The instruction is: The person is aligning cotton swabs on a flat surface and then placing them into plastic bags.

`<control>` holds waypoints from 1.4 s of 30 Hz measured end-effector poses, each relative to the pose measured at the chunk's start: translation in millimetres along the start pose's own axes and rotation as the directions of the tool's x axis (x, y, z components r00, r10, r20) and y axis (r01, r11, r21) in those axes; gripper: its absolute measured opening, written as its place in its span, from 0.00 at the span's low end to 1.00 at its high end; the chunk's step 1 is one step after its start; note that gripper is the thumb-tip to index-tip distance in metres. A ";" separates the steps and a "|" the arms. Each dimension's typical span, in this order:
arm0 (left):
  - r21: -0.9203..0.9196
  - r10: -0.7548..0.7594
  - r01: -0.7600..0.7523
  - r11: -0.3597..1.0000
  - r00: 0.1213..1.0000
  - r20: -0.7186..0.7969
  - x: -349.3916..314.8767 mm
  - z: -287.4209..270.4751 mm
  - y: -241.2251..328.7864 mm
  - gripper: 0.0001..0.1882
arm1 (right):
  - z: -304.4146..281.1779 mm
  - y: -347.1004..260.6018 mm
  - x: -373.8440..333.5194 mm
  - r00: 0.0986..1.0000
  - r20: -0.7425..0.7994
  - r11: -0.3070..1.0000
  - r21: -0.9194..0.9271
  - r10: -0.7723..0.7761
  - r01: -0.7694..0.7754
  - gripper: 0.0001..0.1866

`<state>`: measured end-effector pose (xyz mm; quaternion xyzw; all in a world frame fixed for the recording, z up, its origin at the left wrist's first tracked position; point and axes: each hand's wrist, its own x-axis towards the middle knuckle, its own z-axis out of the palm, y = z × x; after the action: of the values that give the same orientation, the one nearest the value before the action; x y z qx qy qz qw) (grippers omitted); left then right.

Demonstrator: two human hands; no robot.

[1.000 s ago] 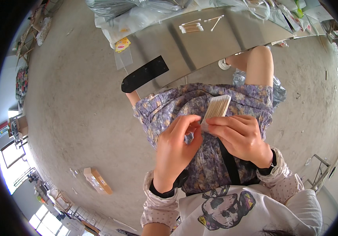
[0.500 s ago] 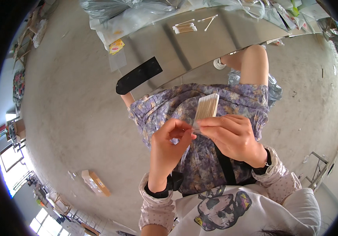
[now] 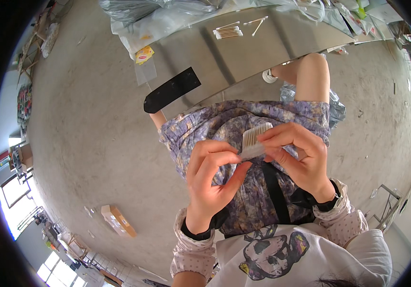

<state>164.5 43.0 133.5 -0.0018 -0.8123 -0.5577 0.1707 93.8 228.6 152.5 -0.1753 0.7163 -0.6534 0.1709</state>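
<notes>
A clear plastic pack of cotton swabs [image 3: 253, 138] is held tilted above my lap, its wooden sticks showing through the film. My right hand [image 3: 301, 153] grips its right side between thumb and fingers. At the lower left corner, the fingertips of my left hand [image 3: 215, 174] meet the film, with the thumb just below the edge; the exact contact is partly hidden. On the metal table beyond, a small row of loose cotton swabs [image 3: 228, 32] lies beside a few separate swabs [image 3: 258, 24].
A black flat strip [image 3: 172, 90] overhangs the near left edge of the metal table [image 3: 258, 52]. Behind it lie a yellow packet [image 3: 144, 55] and clear plastic bags [image 3: 167, 21]. A cardboard box [image 3: 118, 221] rests on the floor at left.
The pack has tipped lower and turned slightly to the right. My right hand has shifted up along its side, and my left thumb has spread away from the fingers.
</notes>
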 end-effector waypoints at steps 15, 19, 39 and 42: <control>0.106 -0.137 0.119 0.987 0.973 0.184 6.1 -6.4 -2.2 0.16 | 4.6 4.5 1.0 0.971 0.088 0.935 -0.264 -0.220 0.236 0.07; 0.083 -0.138 0.123 0.989 0.970 0.200 6.1 -7.0 -3.0 0.14 | 3.0 3.3 0.8 0.970 0.130 0.935 -0.265 -0.207 0.235 0.07; -0.177 -0.157 0.229 0.957 0.925 0.347 -0.7 -23.8 7.0 0.16 | -10.7 3.2 3.4 0.990 0.069 0.966 -0.220 -0.123 0.135 0.06; -0.293 -0.245 0.273 0.916 0.961 0.128 -4.7 -22.5 5.9 0.15 | -10.7 1.9 0.1 0.997 0.011 0.997 0.024 0.071 -0.071 0.03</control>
<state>176.3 25.7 144.7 0.0543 -0.7152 -0.6945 0.0568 88.6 238.1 151.6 -0.1510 0.7133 -0.6546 0.1996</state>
